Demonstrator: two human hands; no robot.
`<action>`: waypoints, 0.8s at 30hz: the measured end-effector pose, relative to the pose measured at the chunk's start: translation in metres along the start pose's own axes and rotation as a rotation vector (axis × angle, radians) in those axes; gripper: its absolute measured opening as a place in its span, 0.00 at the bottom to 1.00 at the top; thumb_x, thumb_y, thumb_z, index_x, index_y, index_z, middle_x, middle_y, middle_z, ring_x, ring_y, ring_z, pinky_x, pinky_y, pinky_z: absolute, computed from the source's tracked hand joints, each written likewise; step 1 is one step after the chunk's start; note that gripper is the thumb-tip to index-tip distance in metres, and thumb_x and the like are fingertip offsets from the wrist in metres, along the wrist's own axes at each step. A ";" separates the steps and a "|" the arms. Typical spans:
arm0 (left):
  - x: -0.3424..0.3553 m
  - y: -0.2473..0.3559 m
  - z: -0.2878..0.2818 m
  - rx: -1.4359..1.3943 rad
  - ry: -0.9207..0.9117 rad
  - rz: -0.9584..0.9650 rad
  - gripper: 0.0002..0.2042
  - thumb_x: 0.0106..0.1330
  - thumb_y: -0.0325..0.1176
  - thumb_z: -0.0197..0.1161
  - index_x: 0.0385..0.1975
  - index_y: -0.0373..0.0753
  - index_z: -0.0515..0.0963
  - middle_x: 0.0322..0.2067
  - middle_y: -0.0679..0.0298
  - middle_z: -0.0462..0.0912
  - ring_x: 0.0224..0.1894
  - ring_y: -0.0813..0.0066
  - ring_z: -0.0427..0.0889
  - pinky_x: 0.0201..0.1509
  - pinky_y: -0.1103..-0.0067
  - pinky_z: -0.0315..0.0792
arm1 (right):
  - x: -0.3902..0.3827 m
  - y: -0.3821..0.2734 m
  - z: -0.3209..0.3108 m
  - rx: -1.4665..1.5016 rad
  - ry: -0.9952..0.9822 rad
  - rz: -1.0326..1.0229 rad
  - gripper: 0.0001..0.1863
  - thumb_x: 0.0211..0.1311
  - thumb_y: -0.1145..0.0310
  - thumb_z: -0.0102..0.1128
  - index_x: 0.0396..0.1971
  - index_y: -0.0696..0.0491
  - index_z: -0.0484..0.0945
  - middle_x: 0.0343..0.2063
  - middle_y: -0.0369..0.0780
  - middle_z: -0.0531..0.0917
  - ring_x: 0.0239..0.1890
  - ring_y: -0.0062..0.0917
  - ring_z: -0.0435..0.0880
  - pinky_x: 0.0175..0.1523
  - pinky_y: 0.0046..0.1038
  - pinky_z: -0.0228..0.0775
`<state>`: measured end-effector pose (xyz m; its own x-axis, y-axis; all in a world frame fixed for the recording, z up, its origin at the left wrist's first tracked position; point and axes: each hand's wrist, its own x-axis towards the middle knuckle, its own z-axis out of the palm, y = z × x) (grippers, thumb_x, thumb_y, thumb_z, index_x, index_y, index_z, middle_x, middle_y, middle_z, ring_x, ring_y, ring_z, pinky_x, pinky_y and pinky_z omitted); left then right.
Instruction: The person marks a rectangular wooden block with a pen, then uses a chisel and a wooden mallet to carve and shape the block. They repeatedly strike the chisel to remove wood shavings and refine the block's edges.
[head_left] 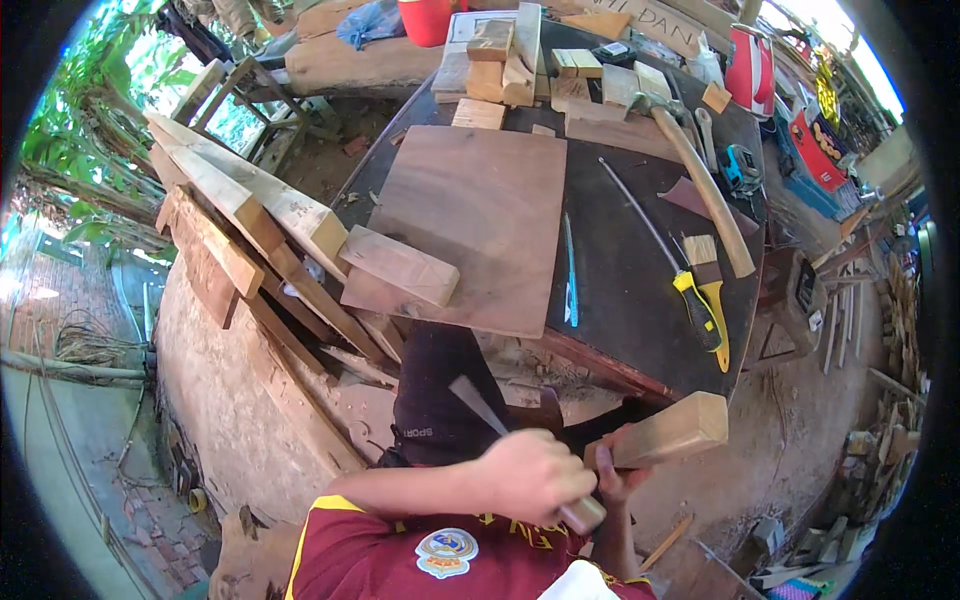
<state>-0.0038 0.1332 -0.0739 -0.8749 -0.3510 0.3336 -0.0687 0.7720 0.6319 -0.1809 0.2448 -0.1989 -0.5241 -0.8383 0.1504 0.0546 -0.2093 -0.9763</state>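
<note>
My left hand (530,475) is closed round a flat metal tool with a handle (582,513), held across my body; its blade (478,405) points up and left over my dark-clad leg. Just to the right, my right hand (615,470) grips a squared wooden block (670,432), partly behind my left fist, with the block's far end jutting toward the right. Above them, on the dark table (620,320), lie a brown board (450,210) with a short wooden piece (400,265) on it, a thin blue tool (570,270), a yellow-handled tool (700,310) and a brush (708,270).
Long timbers (245,200) lean at the table's left. A hammer (705,190), tape measure (740,170) and wood offcuts (485,80) occupy the back. A red bucket (425,20) sits behind on a plank. More scrap wood (860,470) lies on the ground at right.
</note>
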 end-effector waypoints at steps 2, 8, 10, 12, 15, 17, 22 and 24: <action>0.002 0.001 0.015 -0.028 -0.123 0.091 0.18 0.40 0.42 0.72 0.29 0.46 0.72 0.21 0.69 0.74 0.23 0.67 0.78 0.27 0.71 0.71 | 0.002 0.002 0.004 0.013 0.045 -0.038 0.20 0.50 0.82 0.69 0.42 0.58 0.71 0.28 0.40 0.78 0.25 0.23 0.77 0.27 0.26 0.72; -0.002 -0.012 -0.010 -0.013 -0.075 0.035 0.17 0.43 0.43 0.71 0.29 0.46 0.73 0.20 0.69 0.73 0.22 0.67 0.77 0.27 0.71 0.70 | -0.013 0.013 -0.011 -0.094 0.184 0.063 0.23 0.49 0.79 0.70 0.46 0.59 0.72 0.40 0.41 0.77 0.41 0.26 0.78 0.45 0.30 0.74; -0.009 -0.009 -0.024 -0.015 -0.103 0.007 0.17 0.41 0.41 0.71 0.28 0.44 0.73 0.21 0.67 0.77 0.25 0.65 0.81 0.28 0.69 0.72 | -0.019 0.020 -0.010 -0.133 0.274 0.069 0.24 0.50 0.78 0.70 0.48 0.59 0.72 0.44 0.41 0.77 0.45 0.27 0.78 0.50 0.31 0.74; -0.017 -0.011 -0.026 -0.010 -0.107 0.013 0.16 0.41 0.41 0.70 0.28 0.45 0.73 0.21 0.67 0.77 0.25 0.65 0.80 0.28 0.69 0.71 | -0.019 0.029 -0.012 -0.166 0.310 0.074 0.24 0.51 0.78 0.69 0.49 0.59 0.72 0.45 0.41 0.76 0.45 0.28 0.78 0.51 0.32 0.74; -0.028 -0.010 -0.029 0.015 -0.059 0.012 0.16 0.41 0.42 0.70 0.27 0.45 0.72 0.20 0.68 0.75 0.24 0.66 0.79 0.27 0.70 0.69 | -0.014 0.032 -0.018 -0.188 0.258 0.077 0.23 0.53 0.77 0.67 0.50 0.59 0.71 0.46 0.41 0.76 0.45 0.28 0.78 0.51 0.32 0.74; -0.027 -0.011 -0.035 0.048 -0.001 0.059 0.16 0.41 0.43 0.69 0.26 0.45 0.72 0.19 0.68 0.73 0.22 0.68 0.77 0.25 0.72 0.67 | -0.008 0.034 -0.016 -0.147 0.258 0.014 0.23 0.54 0.77 0.66 0.50 0.59 0.71 0.46 0.41 0.76 0.45 0.28 0.78 0.51 0.32 0.74; -0.004 -0.007 -0.057 0.218 0.155 0.257 0.11 0.51 0.41 0.63 0.29 0.41 0.78 0.17 0.72 0.66 0.18 0.76 0.69 0.21 0.77 0.60 | 0.008 0.015 -0.005 -0.106 0.114 0.015 0.22 0.49 0.79 0.69 0.46 0.56 0.74 0.42 0.40 0.78 0.42 0.26 0.78 0.49 0.31 0.73; 0.004 -0.003 -0.067 0.267 0.212 0.278 0.09 0.51 0.38 0.62 0.28 0.41 0.77 0.17 0.73 0.65 0.18 0.77 0.68 0.21 0.78 0.59 | 0.016 0.010 -0.012 -0.169 -0.185 0.013 0.19 0.48 0.78 0.70 0.42 0.54 0.76 0.38 0.39 0.80 0.39 0.26 0.79 0.45 0.31 0.73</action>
<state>0.0250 0.0939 -0.0281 -0.7620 -0.1898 0.6191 0.0098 0.9526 0.3041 -0.1988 0.2356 -0.2076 -0.3585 -0.9217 0.1482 -0.0909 -0.1235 -0.9882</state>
